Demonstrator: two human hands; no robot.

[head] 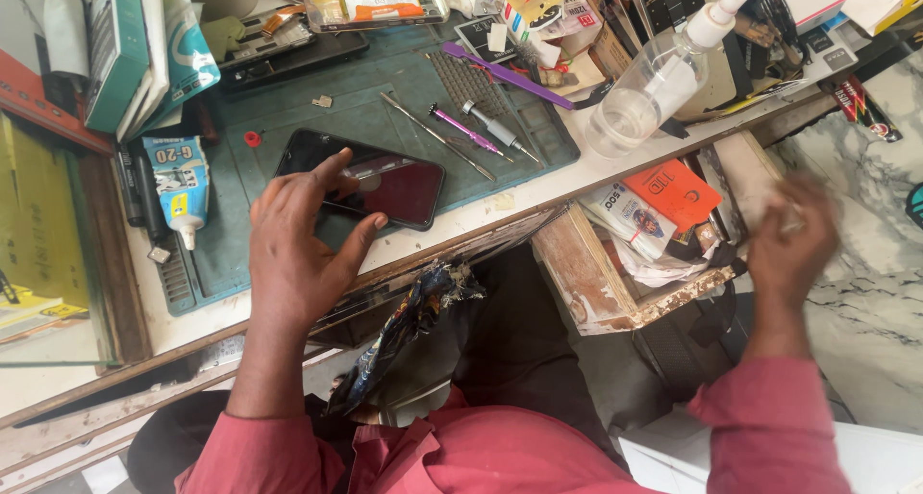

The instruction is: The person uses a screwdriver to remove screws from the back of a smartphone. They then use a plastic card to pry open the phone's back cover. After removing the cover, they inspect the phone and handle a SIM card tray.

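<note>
A: From the head view, where does the black phone (363, 179) lie?

B: Face up on the green work mat (288, 119), at the near edge of the surface (538, 191), left of the middle. Its long axis runs left to right with a slight tilt, so the right end sits a little nearer than the left

A: And the hands?

B: The left hand (303, 239) is over the phone's near left corner, fingers spread and curved; the thumb tip rests by the near edge and the forefinger reaches over the glass. It is open, not closed around anything. The right hand (790, 239) is well apart, far to the right beside the open wooden drawer (615, 292), and blurred; whether it grips something cannot be told

A: So which hand is nearer?

B: The left by far; the phone lies just beyond and to the right of its palm

A: What else is about?

B: A glue tube (181, 185) left of the phone, a screwdriver (469, 129) and tweezers (435, 135) on the mat beyond it, and a clear spray bottle (663, 71) farther right
</note>
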